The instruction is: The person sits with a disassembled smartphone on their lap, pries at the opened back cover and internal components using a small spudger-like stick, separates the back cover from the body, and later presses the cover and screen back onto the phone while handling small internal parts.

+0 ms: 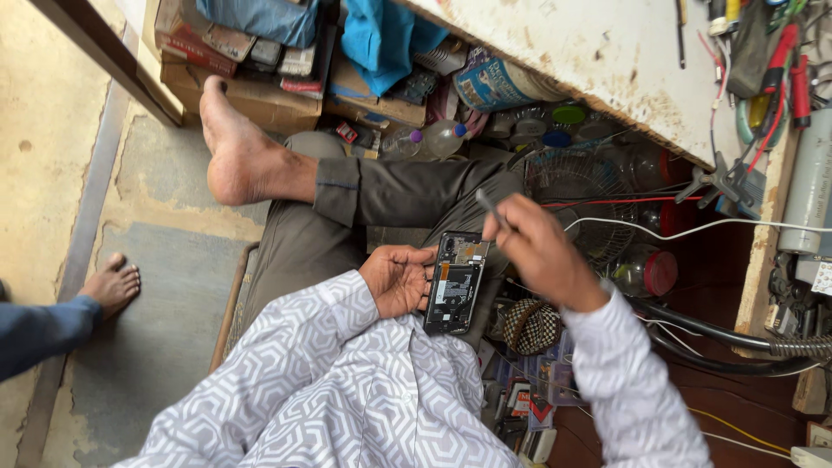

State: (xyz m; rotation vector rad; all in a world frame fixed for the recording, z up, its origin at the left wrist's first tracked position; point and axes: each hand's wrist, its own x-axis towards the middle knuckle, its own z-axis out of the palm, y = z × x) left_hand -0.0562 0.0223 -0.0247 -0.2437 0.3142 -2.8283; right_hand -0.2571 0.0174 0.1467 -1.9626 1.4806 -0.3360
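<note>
Above brown cartons, left hand [397, 279] grips opened phone [454, 282] (backless); right hand [539, 251] pinches tool [490, 208].

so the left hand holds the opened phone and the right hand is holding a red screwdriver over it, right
Not quite. The left hand does hold the opened phone, but the tool in the right hand is thin and grey, not a red screwdriver; its exact kind is unclear. The head view shows this.
</note>
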